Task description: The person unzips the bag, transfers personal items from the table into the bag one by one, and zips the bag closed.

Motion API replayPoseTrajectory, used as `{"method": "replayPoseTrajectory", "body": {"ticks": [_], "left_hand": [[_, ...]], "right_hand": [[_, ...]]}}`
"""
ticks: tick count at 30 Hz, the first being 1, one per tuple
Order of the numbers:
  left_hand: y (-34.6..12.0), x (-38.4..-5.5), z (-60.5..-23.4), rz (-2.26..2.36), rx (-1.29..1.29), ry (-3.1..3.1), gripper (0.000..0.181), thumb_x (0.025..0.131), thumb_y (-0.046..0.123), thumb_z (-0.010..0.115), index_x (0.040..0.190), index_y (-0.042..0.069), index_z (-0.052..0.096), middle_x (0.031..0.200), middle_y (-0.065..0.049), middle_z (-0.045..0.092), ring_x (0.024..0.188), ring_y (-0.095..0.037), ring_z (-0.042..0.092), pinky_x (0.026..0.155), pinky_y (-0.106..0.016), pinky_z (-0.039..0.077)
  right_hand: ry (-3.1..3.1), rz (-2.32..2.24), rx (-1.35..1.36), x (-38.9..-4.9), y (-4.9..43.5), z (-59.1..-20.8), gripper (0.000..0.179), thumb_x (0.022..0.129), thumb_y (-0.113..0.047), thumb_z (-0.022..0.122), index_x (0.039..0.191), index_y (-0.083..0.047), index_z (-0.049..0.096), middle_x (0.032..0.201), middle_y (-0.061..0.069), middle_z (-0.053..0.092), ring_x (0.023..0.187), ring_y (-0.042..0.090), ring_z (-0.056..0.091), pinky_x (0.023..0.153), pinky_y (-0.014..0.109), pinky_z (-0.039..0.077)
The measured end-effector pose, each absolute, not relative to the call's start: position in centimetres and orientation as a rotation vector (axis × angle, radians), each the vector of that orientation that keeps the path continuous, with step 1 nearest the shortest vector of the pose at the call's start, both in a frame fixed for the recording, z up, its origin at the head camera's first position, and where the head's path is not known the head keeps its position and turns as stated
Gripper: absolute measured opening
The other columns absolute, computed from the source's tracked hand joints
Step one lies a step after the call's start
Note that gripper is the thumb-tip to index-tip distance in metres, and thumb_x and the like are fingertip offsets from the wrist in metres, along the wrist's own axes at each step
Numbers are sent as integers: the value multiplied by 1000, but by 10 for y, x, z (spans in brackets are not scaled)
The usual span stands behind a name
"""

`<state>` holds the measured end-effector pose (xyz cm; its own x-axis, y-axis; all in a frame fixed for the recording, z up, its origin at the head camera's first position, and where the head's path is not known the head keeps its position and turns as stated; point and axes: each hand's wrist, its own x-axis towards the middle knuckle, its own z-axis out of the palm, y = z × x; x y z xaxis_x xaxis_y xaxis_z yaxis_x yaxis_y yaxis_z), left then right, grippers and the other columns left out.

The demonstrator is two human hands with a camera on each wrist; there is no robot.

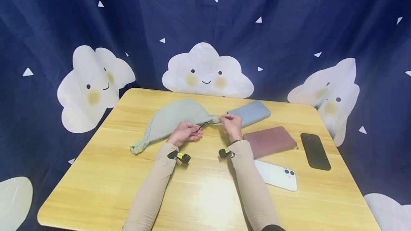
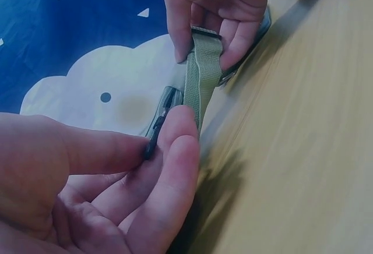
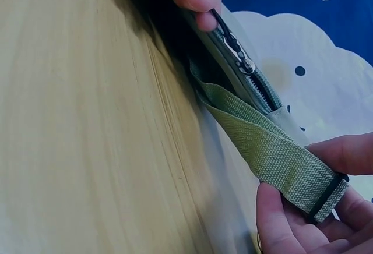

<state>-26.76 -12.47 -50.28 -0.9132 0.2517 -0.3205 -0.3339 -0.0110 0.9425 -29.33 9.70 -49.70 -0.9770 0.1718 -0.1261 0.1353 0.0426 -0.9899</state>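
Observation:
A pale green belt bag (image 1: 178, 115) lies on the table, its curved side toward the curtain. Thumb and fingers of my left hand (image 1: 184, 133) pinch the black cord zipper pull (image 2: 153, 139) near the bag's right end. In the right wrist view, the cord runs to a metal zipper slider (image 3: 243, 62), with a short stretch of closed-looking teeth beyond it. My right hand (image 1: 232, 126) grips the folded green webbing strap (image 3: 280, 161) at that end, by its black strap adjuster (image 3: 329, 196). The strap stretches between hand and bag.
Behind my right hand lies a blue wallet (image 1: 252, 112). A dusky pink wallet (image 1: 269, 141) sits to its front, with a white phone (image 1: 277, 175) nearer me and a black phone (image 1: 315, 151) at the right. A dark blue cloud-patterned curtain (image 1: 144, 20) surrounds the wooden table (image 1: 106, 181).

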Motion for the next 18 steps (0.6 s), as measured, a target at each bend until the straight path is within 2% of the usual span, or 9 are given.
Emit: {"method": "replayPoseTrajectory", "body": {"ticks": [18], "left_hand": [[-130, -265, -501, 1965, -83, 1918, 31, 103, 3, 57, 127, -17, 60, 89, -8, 78, 72, -9, 74, 70, -21, 60]], "right_hand": [[-2206, 2153, -337, -294, 103, -497, 25, 94, -7, 69, 114, 7, 72, 136, 20, 60, 123, 38, 64, 96, 45, 59]]}}
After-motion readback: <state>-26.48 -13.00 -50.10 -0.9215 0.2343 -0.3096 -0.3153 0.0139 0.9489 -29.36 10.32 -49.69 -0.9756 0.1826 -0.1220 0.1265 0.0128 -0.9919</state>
